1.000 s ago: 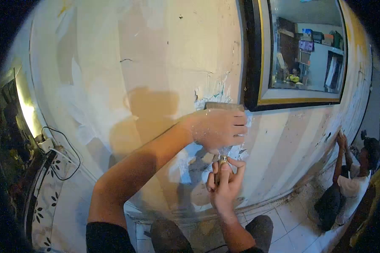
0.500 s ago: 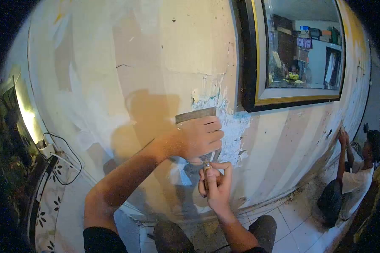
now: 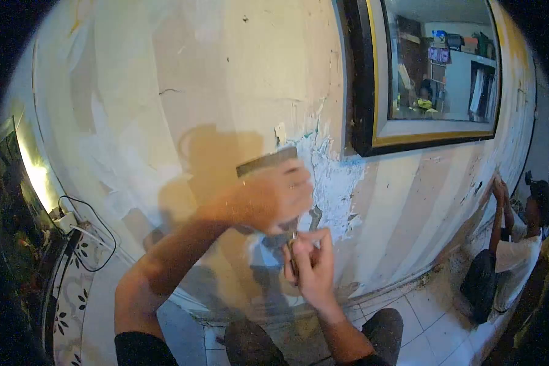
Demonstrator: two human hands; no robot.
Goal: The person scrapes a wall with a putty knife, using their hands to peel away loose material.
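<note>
A wide scraper blade point(image 3: 267, 160) lies against the wall, its straight top edge tilted. My left hand point(image 3: 271, 196), blurred by motion, is closed over the blade and covers most of it. Just below, my right hand point(image 3: 311, 265) grips the scraper's handle point(image 3: 293, 259), fingers wrapped round it with the thumb along it. The join between blade and handle is mostly hidden behind my left hand. To the right of the blade is a patch of flaking, whitish-blue wall point(image 3: 332, 189) with ragged paint edges.
A framed mirror point(image 3: 366, 131) hangs at the upper right. Another person point(image 3: 512, 250) crouches at far right, hands raised to the wall. On the left are a white plug adapter point(image 3: 67, 221) with cables and a dark screen-like panel point(image 3: 6, 201). Tiled floor point(image 3: 402, 326) lies below.
My left hand and the blade have moved left, and the blade has tilted more. My right hand has shifted slightly left with the handle. The view has shifted a little.
</note>
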